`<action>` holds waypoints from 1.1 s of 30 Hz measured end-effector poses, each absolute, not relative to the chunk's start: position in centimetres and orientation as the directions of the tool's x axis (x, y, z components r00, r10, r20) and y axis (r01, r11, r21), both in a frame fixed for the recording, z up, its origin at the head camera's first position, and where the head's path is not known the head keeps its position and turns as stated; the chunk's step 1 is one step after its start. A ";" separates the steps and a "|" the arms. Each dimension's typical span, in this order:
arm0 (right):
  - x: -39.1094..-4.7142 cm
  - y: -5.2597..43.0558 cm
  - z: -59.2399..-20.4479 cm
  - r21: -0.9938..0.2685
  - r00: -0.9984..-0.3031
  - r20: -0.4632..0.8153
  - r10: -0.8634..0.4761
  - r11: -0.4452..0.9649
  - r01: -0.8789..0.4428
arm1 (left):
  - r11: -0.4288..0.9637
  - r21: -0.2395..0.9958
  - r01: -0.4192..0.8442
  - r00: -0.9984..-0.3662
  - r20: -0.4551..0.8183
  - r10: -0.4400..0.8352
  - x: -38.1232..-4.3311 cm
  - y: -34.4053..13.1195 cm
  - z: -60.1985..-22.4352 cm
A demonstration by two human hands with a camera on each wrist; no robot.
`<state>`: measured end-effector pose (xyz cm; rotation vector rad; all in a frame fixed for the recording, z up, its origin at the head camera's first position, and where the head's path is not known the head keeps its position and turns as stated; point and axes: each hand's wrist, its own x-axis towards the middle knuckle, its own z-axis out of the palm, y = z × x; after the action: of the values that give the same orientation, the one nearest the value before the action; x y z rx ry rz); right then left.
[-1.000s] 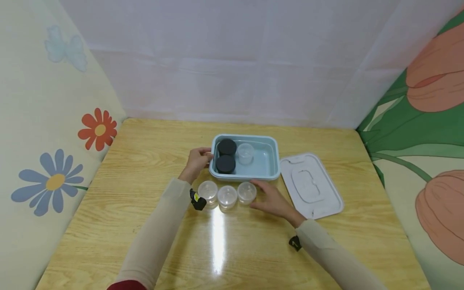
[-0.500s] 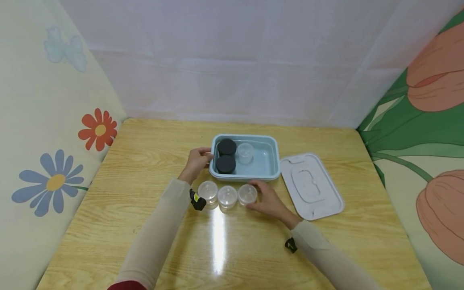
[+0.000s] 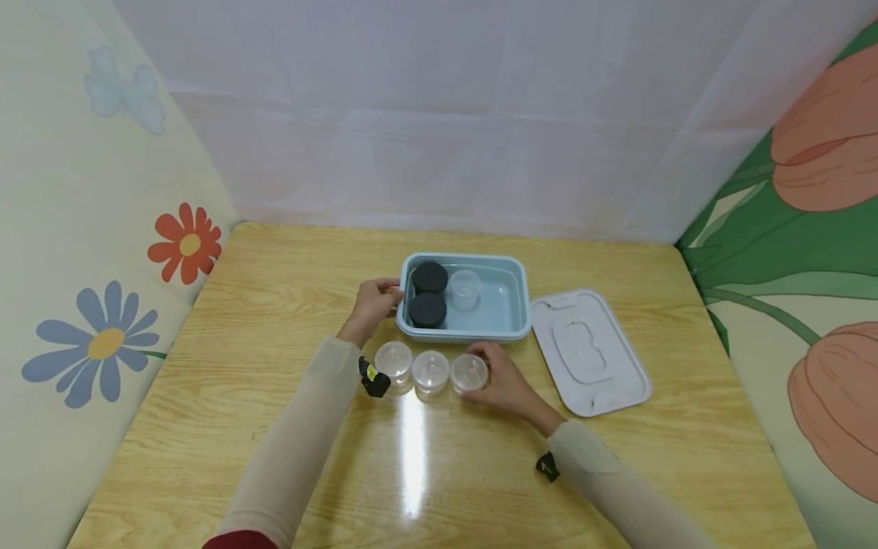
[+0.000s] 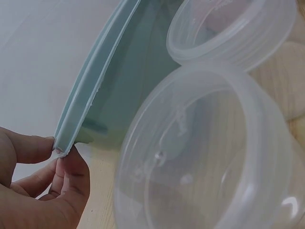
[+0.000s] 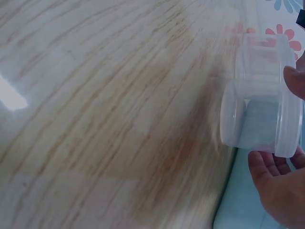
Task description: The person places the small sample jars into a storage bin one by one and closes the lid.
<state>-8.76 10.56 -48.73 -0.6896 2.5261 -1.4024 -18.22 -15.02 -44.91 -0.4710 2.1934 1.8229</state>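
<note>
My left hand (image 3: 373, 306) pinches the left rim of a pale blue plastic bin (image 3: 504, 263), thumb on one side and fingers on the other, as the left wrist view shows. Two round black objects (image 3: 428, 310) stand at the bin's left end beside a clear plastic tub. In front of the bin, several small clear tubs stand in a row on the table. The right-hand one, a clear plastic tub (image 3: 469, 374), is between the thumb and fingers of my right hand (image 3: 507, 383). In the right wrist view its rim (image 5: 289, 121) lies between thumb and fingertips.
Right of the bin lies a white lid (image 3: 590, 351) with a raised outline. The other two tubs of the row, a middle tub (image 3: 430, 372) and a left tub (image 3: 393, 360), stand close to my left wrist. A white cloth (image 3: 439, 137) hangs behind the wooden table (image 3: 309, 259).
My right hand has closed in on the right-hand tub, and the tub has shifted slightly toward me. My left hand stays at the bin's rim.
</note>
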 end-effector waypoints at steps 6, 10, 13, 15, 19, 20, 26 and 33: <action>-8.6 10.4 -48.7 -0.830 -0.877 0.074 -0.474 0.458 -0.317 | 0.162 0.903 -0.399 -0.917 -0.390 -0.085 -18.2 -15.1 -45.0; -8.5 10.4 -48.4 -0.832 -0.878 0.063 -0.474 0.461 -0.308 | 0.161 0.899 -0.407 -0.914 -0.397 -0.088 -18.2 -15.0 -45.0; -8.5 10.4 -48.2 -0.831 -0.881 0.044 -0.472 0.473 -0.294 | 0.161 0.898 -0.409 -0.912 -0.400 -0.089 -18.2 -15.0 -45.0; -8.5 10.5 -48.0 -0.827 -0.881 0.035 -0.472 0.481 -0.290 | 0.161 0.899 -0.408 -0.913 -0.399 -0.089 -18.3 -15.0 -45.0; -8.5 10.5 -47.7 -0.823 -0.878 0.040 -0.477 0.483 -0.299 | 0.157 0.903 -0.401 -0.916 -0.392 -0.087 -18.3 -15.1 -45.0; -8.5 10.5 -47.6 -0.820 -0.876 0.046 -0.480 0.482 -0.308 | 0.154 0.903 -0.400 -0.916 -0.391 -0.088 -18.3 -15.1 -45.0; -8.5 10.5 -47.2 -0.807 -0.863 0.083 -0.498 0.474 -0.351 | 0.149 0.904 -0.402 -0.916 -0.393 -0.084 -18.4 -15.1 -45.0; -8.4 10.6 -46.0 -0.809 -0.859 0.060 -0.509 0.478 -0.341 | 0.160 0.897 -0.411 -0.911 -0.403 -0.082 -18.3 -15.1 -44.8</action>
<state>-8.39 10.60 -45.96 -0.7374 2.5342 -1.3231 -18.27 -15.06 -44.78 -0.4775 2.1780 1.8201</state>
